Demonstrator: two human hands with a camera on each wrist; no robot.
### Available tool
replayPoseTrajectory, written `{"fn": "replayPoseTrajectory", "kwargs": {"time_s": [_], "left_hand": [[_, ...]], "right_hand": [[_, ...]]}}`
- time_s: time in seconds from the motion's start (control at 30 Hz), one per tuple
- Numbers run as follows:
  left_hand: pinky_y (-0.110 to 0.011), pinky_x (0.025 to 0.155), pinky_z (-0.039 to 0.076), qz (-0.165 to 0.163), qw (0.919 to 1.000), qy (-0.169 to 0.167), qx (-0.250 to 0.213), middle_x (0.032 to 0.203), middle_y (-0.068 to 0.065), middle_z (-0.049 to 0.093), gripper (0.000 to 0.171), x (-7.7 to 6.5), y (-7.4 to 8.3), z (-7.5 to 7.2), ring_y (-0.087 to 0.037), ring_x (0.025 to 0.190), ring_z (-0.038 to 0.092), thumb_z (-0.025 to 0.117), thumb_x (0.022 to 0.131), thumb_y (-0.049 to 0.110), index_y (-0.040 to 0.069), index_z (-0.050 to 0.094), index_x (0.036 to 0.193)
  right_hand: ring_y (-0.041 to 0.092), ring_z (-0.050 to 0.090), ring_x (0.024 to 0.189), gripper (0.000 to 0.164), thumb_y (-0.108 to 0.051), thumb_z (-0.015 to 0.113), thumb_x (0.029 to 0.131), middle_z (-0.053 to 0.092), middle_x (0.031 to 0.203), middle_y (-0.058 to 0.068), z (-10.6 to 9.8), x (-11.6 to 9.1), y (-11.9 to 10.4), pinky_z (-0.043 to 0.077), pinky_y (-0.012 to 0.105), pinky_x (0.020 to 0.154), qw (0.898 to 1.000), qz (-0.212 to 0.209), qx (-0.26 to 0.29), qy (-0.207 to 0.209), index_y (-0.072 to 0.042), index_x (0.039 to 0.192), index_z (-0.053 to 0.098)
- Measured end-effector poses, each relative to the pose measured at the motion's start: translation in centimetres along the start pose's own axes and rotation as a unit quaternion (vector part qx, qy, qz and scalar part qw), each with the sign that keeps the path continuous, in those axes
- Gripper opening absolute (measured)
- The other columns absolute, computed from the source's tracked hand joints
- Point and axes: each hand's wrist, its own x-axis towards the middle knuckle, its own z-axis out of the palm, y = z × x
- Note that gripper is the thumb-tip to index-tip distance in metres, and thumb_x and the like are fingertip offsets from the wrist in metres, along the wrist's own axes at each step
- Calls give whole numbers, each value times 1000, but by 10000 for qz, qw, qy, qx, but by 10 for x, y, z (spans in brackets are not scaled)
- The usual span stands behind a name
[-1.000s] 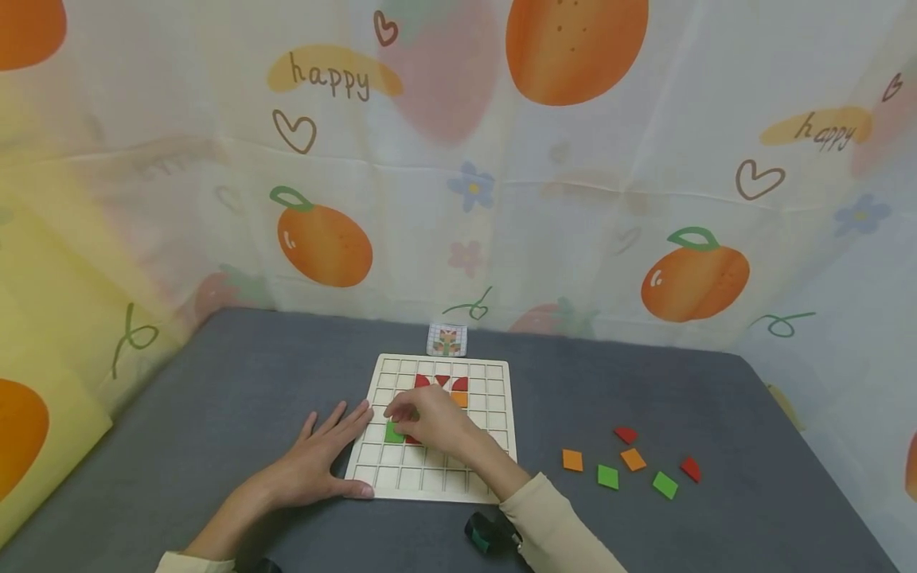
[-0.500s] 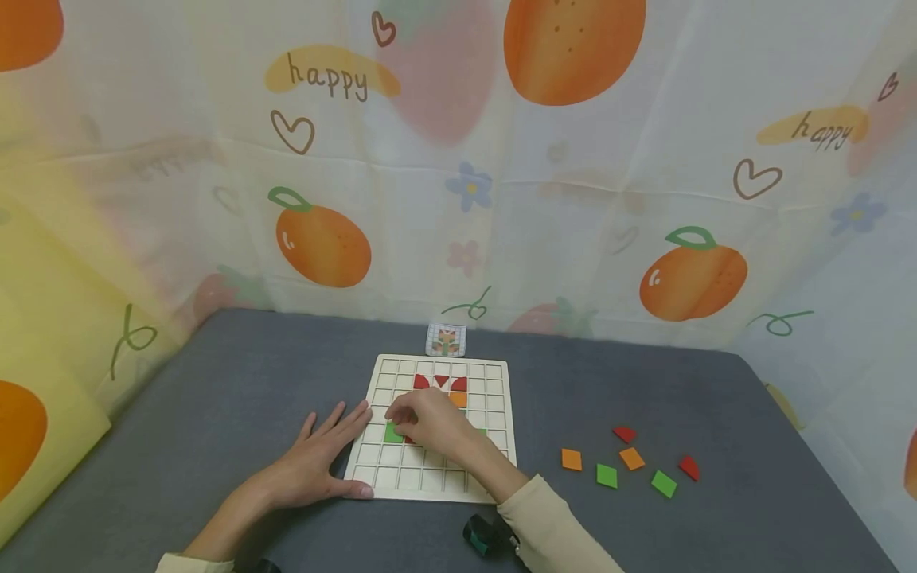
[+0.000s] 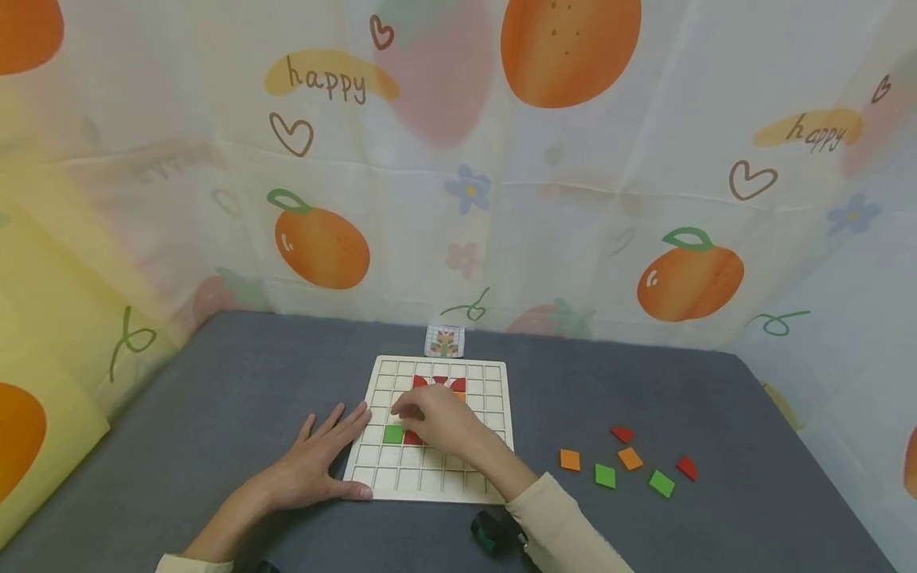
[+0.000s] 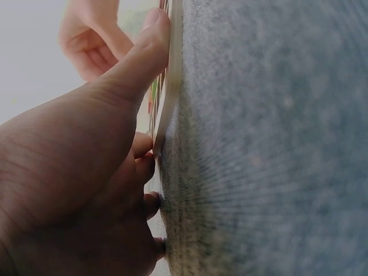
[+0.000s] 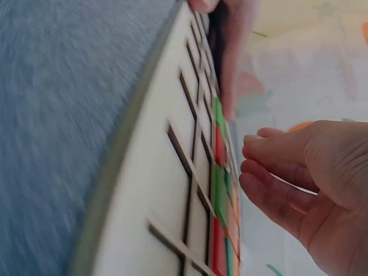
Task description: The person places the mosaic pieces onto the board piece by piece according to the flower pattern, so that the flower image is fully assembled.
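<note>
A pale wooden grid board (image 3: 408, 480) lies on the table. My left hand (image 3: 315, 471) is spread at its left side, thumb on the near-left corner and fingertips at the edge. Over the board's middle, my right hand (image 3: 446, 419) hovers with loosely bent fingers; the right wrist view shows nothing between thumb and fingertips. Just below its fingers sit a green square tile (image 3: 392, 434) and a red tile (image 3: 412, 438) in neighbouring cells. Red pieces (image 3: 458, 384) line a far row, an orange tile (image 3: 461, 396) beneath them. The right hand hides part of the pattern.
Loose tiles lie right of the board: orange squares (image 3: 570, 459), green squares (image 3: 605, 475) and red pieces (image 3: 686, 468). A small pattern card (image 3: 444, 341) lies beyond the board's far edge. A fruit-printed cloth (image 3: 559, 263) hangs behind the table.
My right hand has drawn slightly back and right from the green tile, uncovering more of it and of the red tile. The left hand stays at the board's edge.
</note>
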Motion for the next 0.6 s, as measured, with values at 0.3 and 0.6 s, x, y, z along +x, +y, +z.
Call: {"fn": "replayPoseTrajectory", "kwargs": {"time_s": [0.3,0.6], "left_hand": [[-69,108,-6,-133,9999,-64,42,161,-12,22,112,3,-3,1,-47,147,7,77,70,63,8,28,155],[-69,108,-6,-174,9998,-63,45,162,-12,21,114,4,-5,2,-46,147,6,76,70,65,8,28,155]], "right_hand": [[9,64,82,17,-8,68,92,71,93,0,-26,-17,17,51,23,71,9997,25,256,40,-8,108,73],[14,64,83,17,-6,68,92,71,94,1,-39,-39,42,53,27,71,9993,98,351,127,-5,108,73]]}}
